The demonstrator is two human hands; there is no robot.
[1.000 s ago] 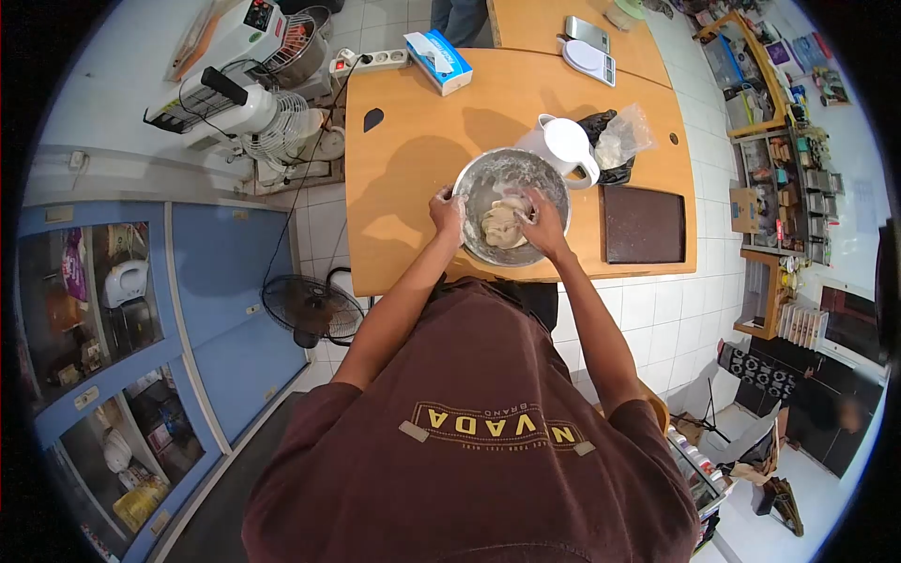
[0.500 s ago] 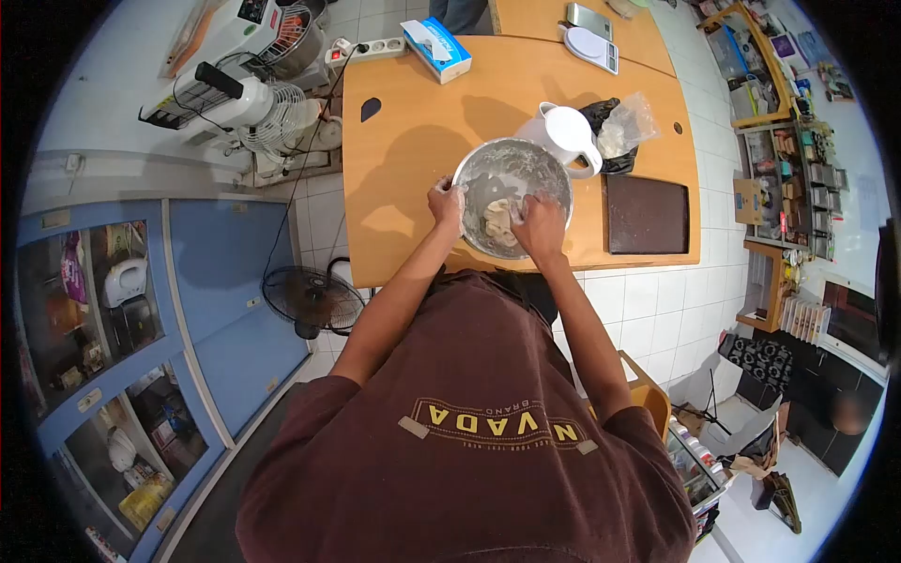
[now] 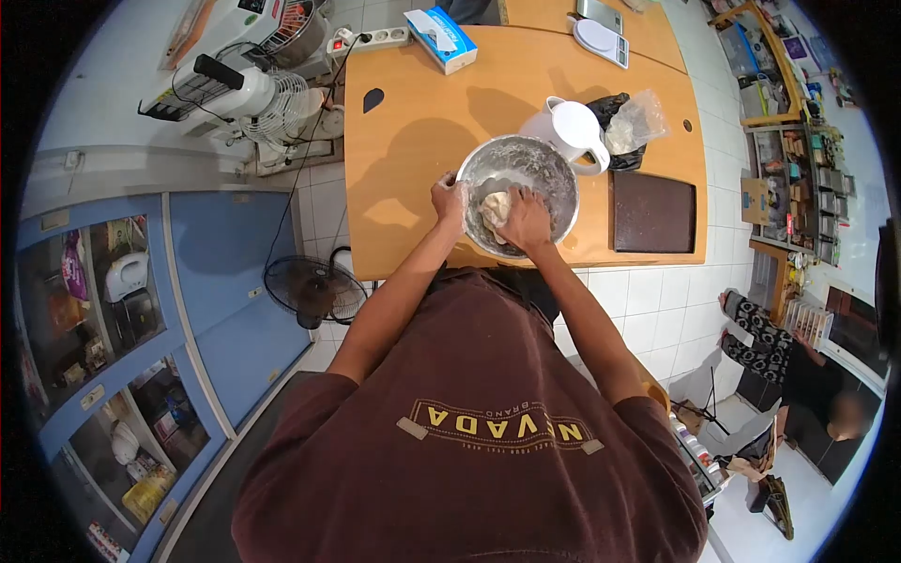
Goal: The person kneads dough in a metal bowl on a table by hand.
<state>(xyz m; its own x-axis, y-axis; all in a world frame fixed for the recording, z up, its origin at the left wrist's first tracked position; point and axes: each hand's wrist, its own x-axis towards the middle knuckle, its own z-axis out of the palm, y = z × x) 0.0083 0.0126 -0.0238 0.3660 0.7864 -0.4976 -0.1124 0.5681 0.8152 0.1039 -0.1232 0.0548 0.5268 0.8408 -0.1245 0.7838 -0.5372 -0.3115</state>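
A metal bowl (image 3: 554, 174), its inner wall smeared with flour or batter, stands near the front edge of the wooden table. My left hand (image 3: 450, 200) grips the bowl's left rim, its fingers closed round it. Inside the bowl, my right hand (image 3: 527, 220) presses on a lump of pale dough (image 3: 496, 208) from the right, its fingers bent over the dough and partly hidden. A white jug (image 3: 576, 129) with a lid stands just behind the bowl's right side.
On the table (image 3: 394, 150) are a dark baking tray (image 3: 654, 213), a plastic bag (image 3: 631, 127), a tissue box (image 3: 442, 41), a kitchen scale (image 3: 600, 41) and a power strip (image 3: 380, 38). A fan (image 3: 314, 289) stands left; another person (image 3: 809, 380) is at the far right.
My right hand has moved from the bowl's right side onto the dough, which is now more bunched up. My left hand keeps its hold on the rim. More of the other person shows.
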